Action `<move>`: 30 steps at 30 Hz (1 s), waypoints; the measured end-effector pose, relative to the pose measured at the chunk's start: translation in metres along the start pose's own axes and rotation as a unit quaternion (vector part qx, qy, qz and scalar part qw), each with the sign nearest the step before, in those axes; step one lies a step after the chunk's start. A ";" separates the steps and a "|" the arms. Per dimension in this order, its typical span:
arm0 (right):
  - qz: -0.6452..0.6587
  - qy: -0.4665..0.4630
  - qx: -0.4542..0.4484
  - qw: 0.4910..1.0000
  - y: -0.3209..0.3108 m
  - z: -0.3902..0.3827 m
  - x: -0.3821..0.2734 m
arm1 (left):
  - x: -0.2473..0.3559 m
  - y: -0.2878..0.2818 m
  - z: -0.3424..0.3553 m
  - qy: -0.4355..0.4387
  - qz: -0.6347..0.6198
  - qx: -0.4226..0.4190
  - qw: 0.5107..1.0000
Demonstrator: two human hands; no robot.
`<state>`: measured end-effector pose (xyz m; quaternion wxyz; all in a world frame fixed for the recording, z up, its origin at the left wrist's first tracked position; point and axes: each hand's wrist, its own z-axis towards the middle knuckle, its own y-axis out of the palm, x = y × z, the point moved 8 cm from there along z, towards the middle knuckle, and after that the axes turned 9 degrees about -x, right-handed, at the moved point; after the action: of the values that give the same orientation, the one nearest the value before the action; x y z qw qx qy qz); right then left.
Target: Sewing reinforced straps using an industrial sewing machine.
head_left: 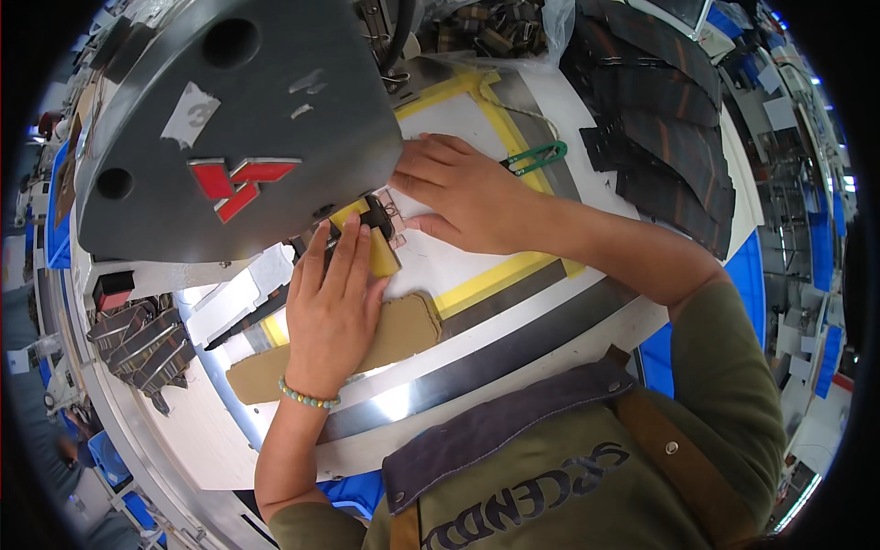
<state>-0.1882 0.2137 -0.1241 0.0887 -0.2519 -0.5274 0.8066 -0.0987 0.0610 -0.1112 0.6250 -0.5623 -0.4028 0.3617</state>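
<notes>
My left hand (333, 302) lies with its fingers stretched forward and pressed down on a small yellow block (383, 254) and a dark piece (374, 220) beside the machine head. My right hand (463, 197) rests flat just across from it, fingers extended and partly tucked by the machine's edge, thumb pointing at the dark piece. The large grey machine head (266, 128), probably a sewing machine's, hides the needle area and some of the work. Under my left wrist is a stack of tan card-like strips (394, 335).
Overlapping dark plaid fabric pieces (665, 128) cover the right side. A green looped tool (539, 158) on a cord lies beyond my right hand. More striped fabric pieces (142, 344) sit at left, with a plaid heap (481, 32) at the back. Yellow tape (495, 280) marks the white work surface.
</notes>
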 end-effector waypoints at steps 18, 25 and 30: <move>-0.065 -0.018 -0.038 0.997 0.009 0.014 0.024 | -0.008 0.000 0.029 0.040 0.063 0.026 0.997; -0.071 -0.033 -0.010 0.997 0.006 0.017 0.026 | -0.018 0.003 0.033 0.035 0.042 0.030 0.998; -0.053 -0.024 -0.027 0.998 0.007 0.019 0.027 | -0.022 0.002 0.031 0.028 0.023 0.027 0.999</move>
<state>-0.2201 0.2069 -0.1328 0.1117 -0.2063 -0.5638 0.7919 -0.1363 0.0540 -0.1141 0.6425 -0.5644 -0.3621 0.3709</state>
